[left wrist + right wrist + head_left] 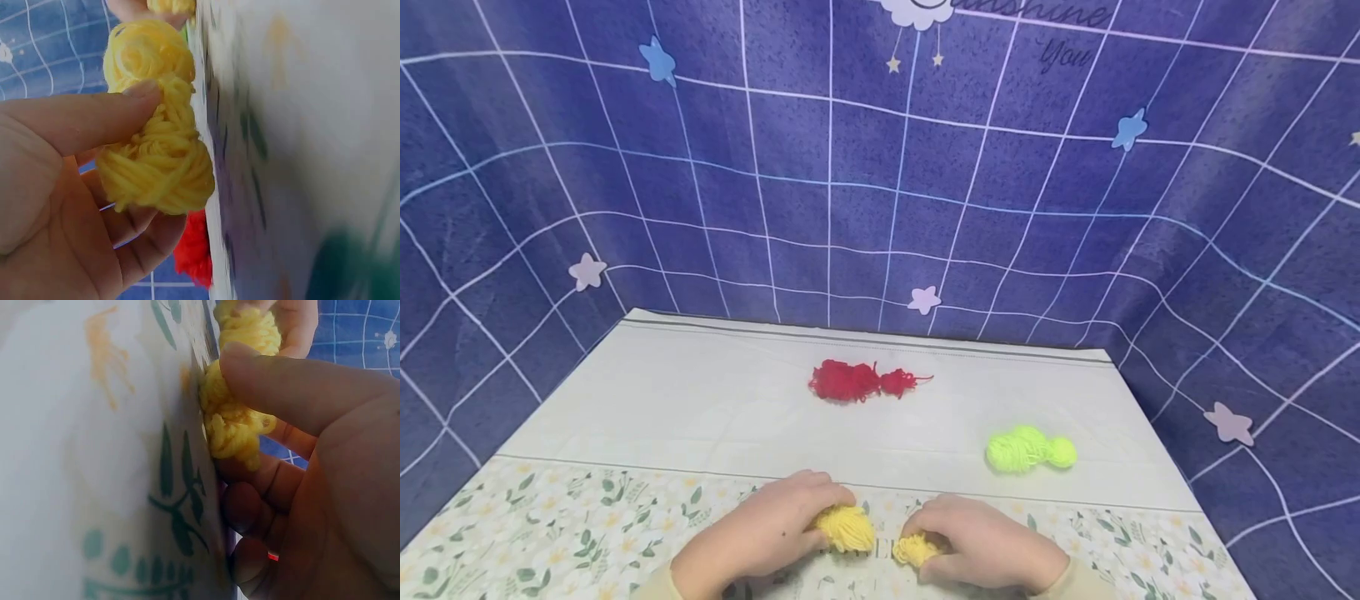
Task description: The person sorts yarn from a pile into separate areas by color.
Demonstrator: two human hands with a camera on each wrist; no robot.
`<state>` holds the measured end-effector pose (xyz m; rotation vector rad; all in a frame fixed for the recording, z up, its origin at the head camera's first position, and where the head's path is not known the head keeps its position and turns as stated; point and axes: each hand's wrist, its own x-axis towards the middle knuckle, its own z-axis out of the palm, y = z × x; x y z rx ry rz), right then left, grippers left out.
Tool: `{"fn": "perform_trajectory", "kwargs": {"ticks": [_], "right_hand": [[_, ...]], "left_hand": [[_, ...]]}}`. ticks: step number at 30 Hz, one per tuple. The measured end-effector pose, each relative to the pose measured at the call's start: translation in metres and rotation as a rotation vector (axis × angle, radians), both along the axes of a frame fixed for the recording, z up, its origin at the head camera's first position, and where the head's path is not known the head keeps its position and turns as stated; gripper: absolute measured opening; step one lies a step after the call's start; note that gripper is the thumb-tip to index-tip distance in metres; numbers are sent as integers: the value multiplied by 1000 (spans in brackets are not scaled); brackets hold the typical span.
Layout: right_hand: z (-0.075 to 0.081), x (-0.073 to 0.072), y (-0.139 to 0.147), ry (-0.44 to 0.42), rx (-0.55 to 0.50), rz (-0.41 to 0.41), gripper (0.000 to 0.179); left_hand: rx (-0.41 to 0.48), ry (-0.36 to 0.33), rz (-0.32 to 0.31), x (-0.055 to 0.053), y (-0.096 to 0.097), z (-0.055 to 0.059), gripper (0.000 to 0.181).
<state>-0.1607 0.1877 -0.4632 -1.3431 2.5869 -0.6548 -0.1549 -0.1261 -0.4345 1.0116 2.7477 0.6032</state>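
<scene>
My left hand pinches a bundle of yellow yarn between thumb and fingers, low over the floral cloth. In the left wrist view this yellow yarn bundle has a rounded upper lobe and a wider lower one, with the thumb across its narrow middle. A smaller yellow yarn piece is gripped by my right hand, a short gap to the right of the first. The right wrist view has the thumb pressing this knotted, loopy yarn against the fingers, close to the cloth.
Red yarn lies in a loose bundle at the back middle of the white table surface. A neon green yarn bundle lies to the right. Floral cloth covers the front. Behind hangs a blue gridded curtain with stars.
</scene>
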Motion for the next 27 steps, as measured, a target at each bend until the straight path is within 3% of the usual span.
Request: {"fn": "perform_trajectory", "kwargs": {"ticks": [7,14,20,27], "right_hand": [[0,0,0,-4,8,-6,31],[-1,0,0,-18,5,-11,33],[-1,0,0,-34,0,-18,32],[-1,1,0,-35,-6,-22,32]], "left_hand": [[-5,99,131,-17,-24,5,45],[-14,147,250,-38,-58,5,46],[-46,151,278,-52,-86,2,45],[-63,109,297,-63,-107,1,46]]}}
